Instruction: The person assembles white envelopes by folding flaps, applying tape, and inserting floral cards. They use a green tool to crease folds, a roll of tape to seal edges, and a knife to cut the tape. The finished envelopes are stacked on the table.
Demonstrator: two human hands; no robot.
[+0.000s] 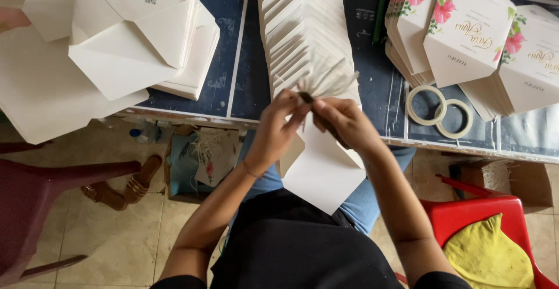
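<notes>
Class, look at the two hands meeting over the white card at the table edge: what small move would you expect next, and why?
Probably a gentle pull outward to tighten the fibre. Both hands, left hand and right hand, pinch a pale straw-like strand above the folded white card, with a small dark piece between the fingertips. The strand looks loose and fanned, so drawing it snug seems likely.

Cream envelopes (125, 44) lie stacked at the surface's far left, floral-printed white ones (466, 33) at its right.

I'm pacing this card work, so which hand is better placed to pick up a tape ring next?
Probably the right hand: the two tape rings lie on the table just to its right, while the left hand is farther away.
</notes>
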